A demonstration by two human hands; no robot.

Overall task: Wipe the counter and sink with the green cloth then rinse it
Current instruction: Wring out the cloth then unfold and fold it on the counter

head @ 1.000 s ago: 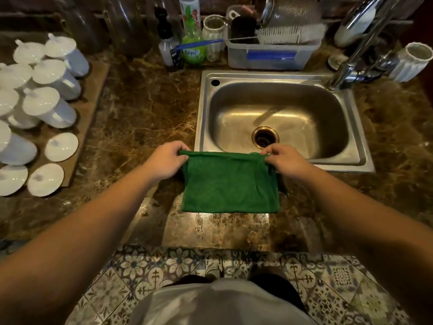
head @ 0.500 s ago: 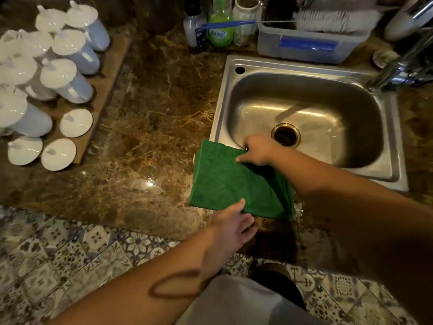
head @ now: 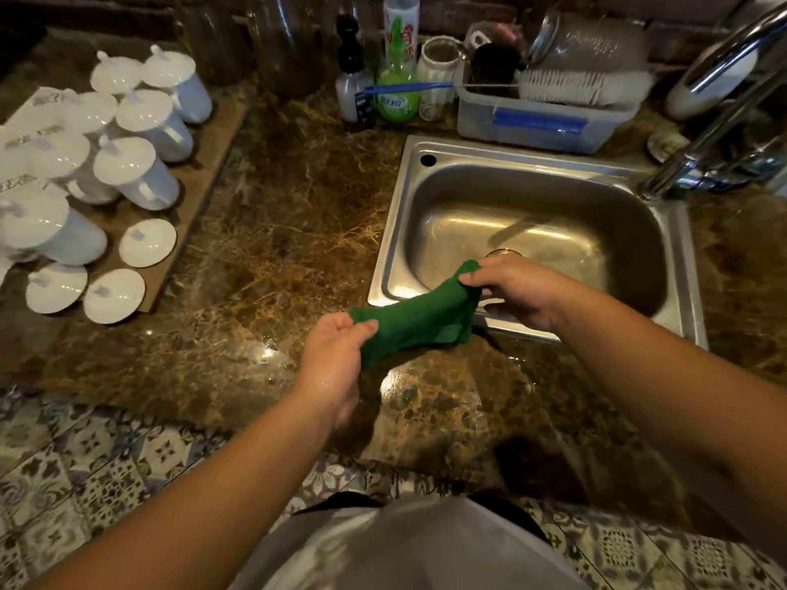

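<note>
The green cloth [head: 419,319] is folded into a narrow band and stretched between both hands above the sink's front-left corner. My left hand [head: 336,355] pinches its near-left end over the brown marble counter [head: 264,266]. My right hand [head: 517,289] pinches its far-right end over the front rim of the steel sink [head: 532,215]. The sink basin holds nothing but its drain, which my right hand partly hides. The chrome tap [head: 702,134] stands at the sink's back right, with no water visibly running from it.
White lidded cups and loose lids [head: 106,163] sit on cardboard at the left. Bottles [head: 398,70] and a plastic tub with a brush [head: 541,117] line the back wall. The counter near the front edge looks wet and shiny. Patterned floor tiles lie below.
The cloth lay flat on the counter edge half a second ago; both hands have now lifted it and folded it into a narrow band held at its two ends.
</note>
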